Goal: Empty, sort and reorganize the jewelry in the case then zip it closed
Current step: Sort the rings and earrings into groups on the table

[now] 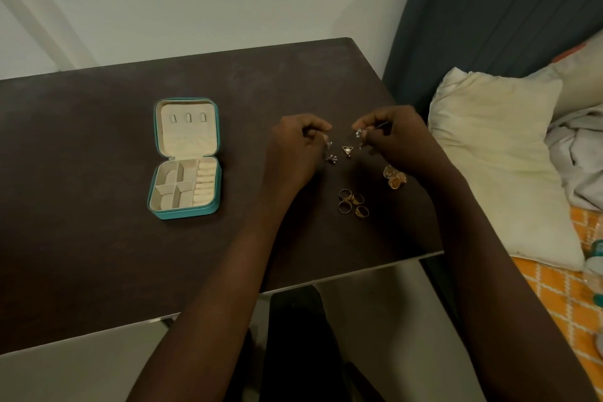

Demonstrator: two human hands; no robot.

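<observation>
A teal jewelry case (185,158) lies open on the dark table (98,140), its cream compartments showing nothing inside. To its right, my left hand (293,150) pinches a small silver earring just above the tabletop. My right hand (394,140) pinches another small silver earring at its fingertips. Between the hands lie a triangular gold pendant (347,150) and a beaded silver earring (332,159). Nearer me sit several gold rings (353,203) in a cluster. Round gold filigree pieces (394,176) lie partly hidden under my right wrist.
The table's right edge borders a bed with a cream pillow (496,153), grey cloth and an orange patterned sheet (561,300). A dark headboard (489,16) rises behind. The table's front edge runs close to my lap.
</observation>
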